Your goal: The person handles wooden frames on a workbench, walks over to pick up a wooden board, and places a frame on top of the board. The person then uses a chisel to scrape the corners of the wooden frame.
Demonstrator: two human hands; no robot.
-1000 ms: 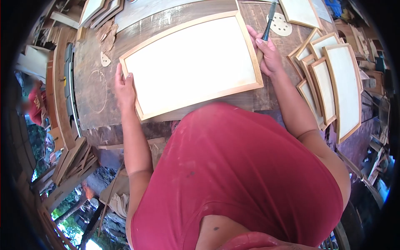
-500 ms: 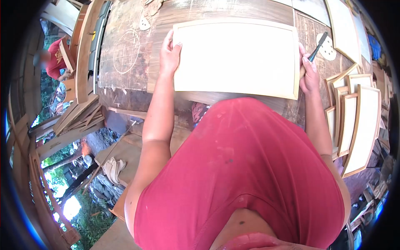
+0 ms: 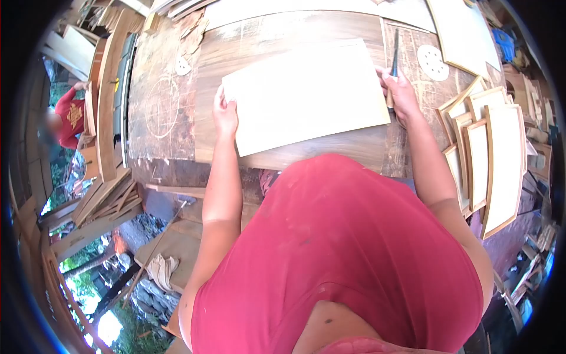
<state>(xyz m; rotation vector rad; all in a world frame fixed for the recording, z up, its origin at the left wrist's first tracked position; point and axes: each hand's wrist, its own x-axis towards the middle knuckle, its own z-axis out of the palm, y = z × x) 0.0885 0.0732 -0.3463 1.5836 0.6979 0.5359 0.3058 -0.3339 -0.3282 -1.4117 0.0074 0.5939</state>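
A pale rectangular panel (image 3: 303,97) lies aslant over the wooden worktop, its right end farther from me. Its upper face looks plain, with no raised border showing. My left hand (image 3: 224,115) grips the left edge, thumb on top. At the right edge, my right hand (image 3: 402,97) holds the panel and also a slim dark tool (image 3: 395,50) that points away from me. A light wooden part of this tool shows below the fingers; its exact kind I cannot make out.
Several framed panels (image 3: 504,168) lean in a stack at the right. A white disc with holes (image 3: 433,62) rests on the worktop (image 3: 162,76). Long boards (image 3: 115,94) stand along the left side, where another person in a red shirt (image 3: 71,115) handles wood.
The panel has gone from square-on with a raised wooden border visible to slanted with a plain face up. My right hand still has the dark tool, which now points more straight ahead.
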